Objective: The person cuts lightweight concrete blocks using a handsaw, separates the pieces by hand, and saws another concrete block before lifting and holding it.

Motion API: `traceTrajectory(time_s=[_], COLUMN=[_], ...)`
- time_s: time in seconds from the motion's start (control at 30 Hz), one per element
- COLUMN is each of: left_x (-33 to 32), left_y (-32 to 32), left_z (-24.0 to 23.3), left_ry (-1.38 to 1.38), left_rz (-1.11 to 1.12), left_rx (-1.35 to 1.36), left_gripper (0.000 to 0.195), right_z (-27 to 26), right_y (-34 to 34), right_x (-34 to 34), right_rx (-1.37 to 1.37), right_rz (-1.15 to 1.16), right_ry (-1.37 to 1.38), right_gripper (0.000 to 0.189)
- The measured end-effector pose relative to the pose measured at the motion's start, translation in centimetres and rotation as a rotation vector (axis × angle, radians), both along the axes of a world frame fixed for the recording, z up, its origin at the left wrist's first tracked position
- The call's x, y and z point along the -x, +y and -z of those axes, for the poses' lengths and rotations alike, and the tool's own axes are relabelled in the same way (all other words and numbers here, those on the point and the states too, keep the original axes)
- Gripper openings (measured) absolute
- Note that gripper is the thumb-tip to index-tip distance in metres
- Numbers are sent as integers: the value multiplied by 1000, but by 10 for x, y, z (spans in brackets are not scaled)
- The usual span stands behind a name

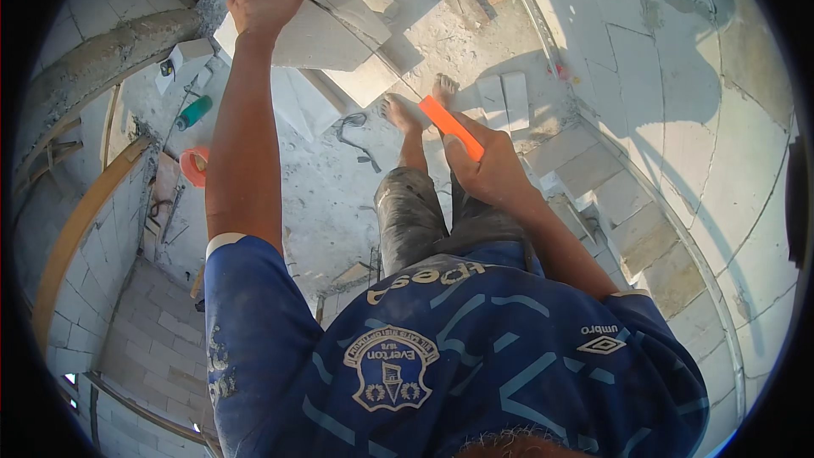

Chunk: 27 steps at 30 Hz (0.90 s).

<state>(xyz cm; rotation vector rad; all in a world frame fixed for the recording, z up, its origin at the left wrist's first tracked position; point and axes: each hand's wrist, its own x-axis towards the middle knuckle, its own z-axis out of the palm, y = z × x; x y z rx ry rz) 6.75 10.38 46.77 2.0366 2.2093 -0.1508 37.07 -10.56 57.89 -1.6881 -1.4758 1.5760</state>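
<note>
In my right hand (pixel 474 162) is the orange handle (pixel 450 127) of a handsaw. Its thin blade (pixel 407 83), seen nearly edge-on, runs up and left along a dark line in a pale aerated concrete block (pixel 318 35). My left hand (pixel 264 3) grips the far end of this block from above, fingers over its edge and thumb stretched across the dark line. Another pale block (pixel 365 81) lies beneath the near end. How deep the blade sits in the block cannot be made out.
My bare feet (pixel 399 113) stand close to the blocks on the dusty floor. Left lie a green bottle (pixel 194 112), a reddish bucket (pixel 194 165) and a tape measure (pixel 166 68) on a block. Two block pieces (pixel 502 100) lie right, before a block wall (pixel 674 114). A dark cord (pixel 356 140) is nearby.
</note>
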Motion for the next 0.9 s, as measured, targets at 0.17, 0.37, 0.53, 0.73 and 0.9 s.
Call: traceTrajectory(time_s=[0.17,0.37,0.53,0.73,0.9], left_x=[1,-1,-11,-24,-12], left_y=[-6,-7,-9,-19,-14], left_z=[10,-4,-1,-4,-14], left_ry=[62,57,0,-33,-97], left_rz=[-19,21,-80,-96,-184], left_rx=[-42,-75,194,220,274], left_gripper=[129,129,126,125,125], right_z=[38,13,20,34,9], right_y=[112,-5,24,62,-8], right_x=[62,11,14,43,5], right_rx=[284,-17,104,175,-13], right_rz=[-323,-84,-64,-149,-9], right_ry=[-222,-83,-71,-213,-23], right_gripper=[49,48,51,48,49])
